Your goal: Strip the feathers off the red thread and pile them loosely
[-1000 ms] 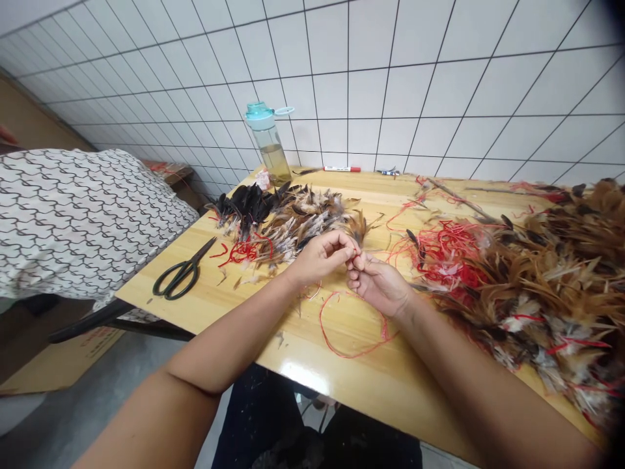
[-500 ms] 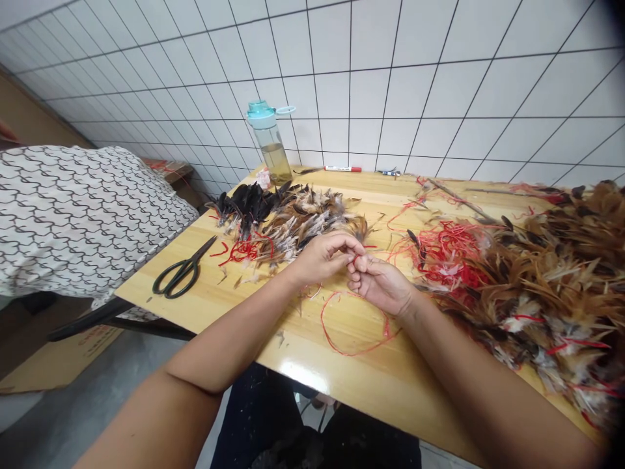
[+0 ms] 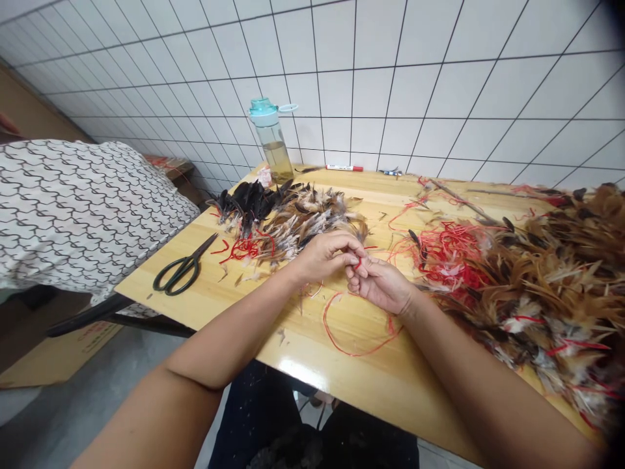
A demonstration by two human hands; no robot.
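Over the middle of the table, my left hand (image 3: 328,255) and my right hand (image 3: 381,284) meet fingertip to fingertip. Both are closed in a pinch on red string (image 3: 359,264), a bit of which shows between the fingers. A loop of red string (image 3: 336,348) lies on the wood below my right hand. Just beyond my left hand spreads a pile of brown and white feathers (image 3: 312,218), with black feathers (image 3: 249,202) beside it. Red thread clippings (image 3: 244,247) lie at the near edge of that pile.
Black-handled scissors (image 3: 183,267) lie at the table's left. A water bottle (image 3: 273,143), a red marker (image 3: 344,168) and a blue-white item (image 3: 390,172) stand or lie along the tiled wall. Tangled red string (image 3: 454,254) and a large feather heap (image 3: 551,280) fill the right side.
My hands stay pinched together in nearly the same place. A little more red string shows between the fingertips. The view has shifted slightly.
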